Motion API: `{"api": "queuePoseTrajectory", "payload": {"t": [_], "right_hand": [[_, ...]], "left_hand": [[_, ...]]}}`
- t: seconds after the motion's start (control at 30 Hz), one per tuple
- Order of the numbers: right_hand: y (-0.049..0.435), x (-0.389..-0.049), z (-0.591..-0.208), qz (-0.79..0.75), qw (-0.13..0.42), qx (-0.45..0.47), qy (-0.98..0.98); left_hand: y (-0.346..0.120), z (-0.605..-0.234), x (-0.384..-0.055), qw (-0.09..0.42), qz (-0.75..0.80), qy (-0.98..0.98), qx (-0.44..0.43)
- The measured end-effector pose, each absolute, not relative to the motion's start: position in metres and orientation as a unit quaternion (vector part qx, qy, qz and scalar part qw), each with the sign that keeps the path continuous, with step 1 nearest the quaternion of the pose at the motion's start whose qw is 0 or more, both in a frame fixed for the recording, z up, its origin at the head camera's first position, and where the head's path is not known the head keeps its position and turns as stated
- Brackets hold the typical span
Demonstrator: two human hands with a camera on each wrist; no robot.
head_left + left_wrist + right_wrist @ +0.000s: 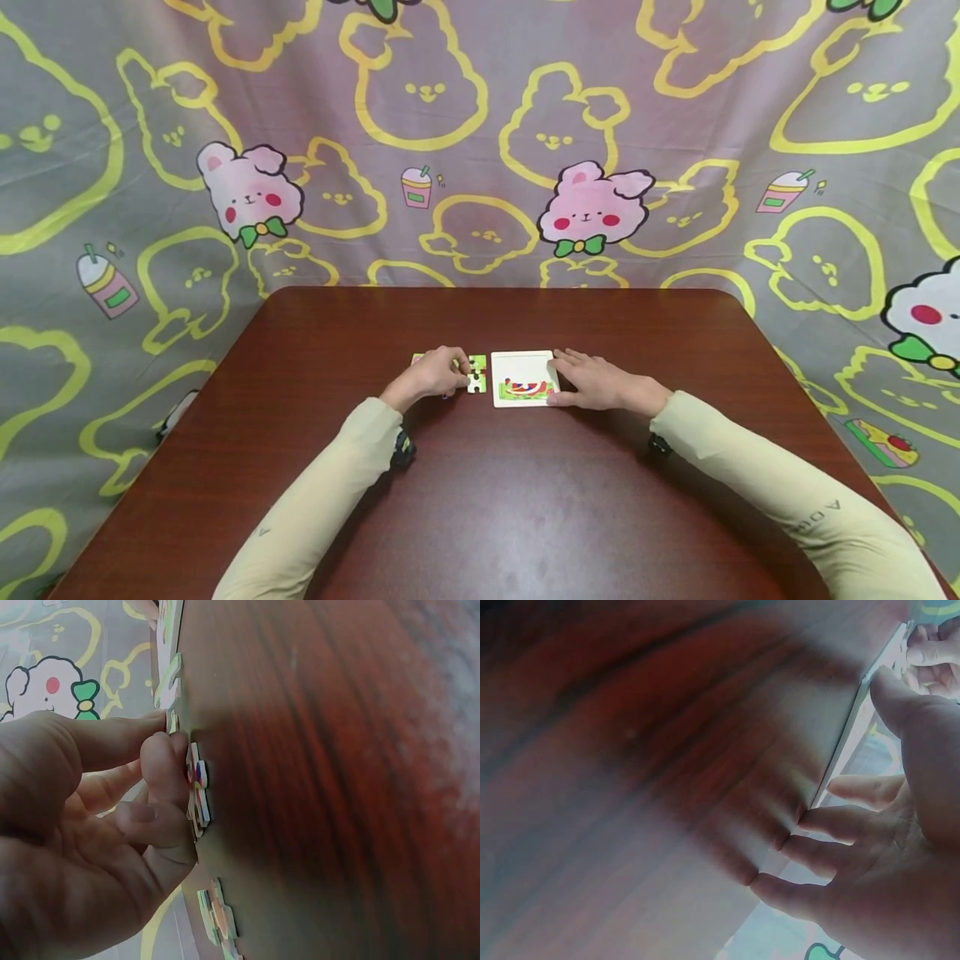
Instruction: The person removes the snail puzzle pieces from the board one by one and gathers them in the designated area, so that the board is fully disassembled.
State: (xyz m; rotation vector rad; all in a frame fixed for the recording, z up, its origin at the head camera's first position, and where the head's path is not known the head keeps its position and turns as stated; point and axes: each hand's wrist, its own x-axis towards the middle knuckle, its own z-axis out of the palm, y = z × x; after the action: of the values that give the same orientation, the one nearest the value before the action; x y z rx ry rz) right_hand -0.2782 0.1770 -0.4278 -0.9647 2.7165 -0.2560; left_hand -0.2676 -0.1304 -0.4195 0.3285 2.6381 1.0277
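A white puzzle board point(517, 365) lies on the table with colourful assembled pieces point(513, 392) along its near side. My right hand point(596, 382) rests at its right edge, fingers spread and fairly straight, thumb at the near corner. In the right wrist view, the fingertips point(799, 851) touch the tabletop and the board's edge. Left of the board, my left hand point(433, 372) has its fingers curled low over loose jigsaw pieces point(477, 362). Thumb and forefinger pinch a jigsaw piece point(477, 383); the left wrist view shows it only edge-on, partly hidden by the fingers.
More loose jigsaw pieces point(217, 915) lie flat beside and under the left hand, partly covered by it. The dark wooden table point(517, 500) ends at a patterned cloth point(480, 125) hanging behind it.
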Motion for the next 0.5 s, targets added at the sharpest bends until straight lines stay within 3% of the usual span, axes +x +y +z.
{"api": "queuePoseTrajectory", "payload": {"t": [0.5], "right_hand": [[0.176,-0.279,-0.428,-0.088,0.127,-0.328,0.932]], "left_hand": [[-0.116,-0.416,-0.267,0.06,0.307,0.94,0.138]]}}
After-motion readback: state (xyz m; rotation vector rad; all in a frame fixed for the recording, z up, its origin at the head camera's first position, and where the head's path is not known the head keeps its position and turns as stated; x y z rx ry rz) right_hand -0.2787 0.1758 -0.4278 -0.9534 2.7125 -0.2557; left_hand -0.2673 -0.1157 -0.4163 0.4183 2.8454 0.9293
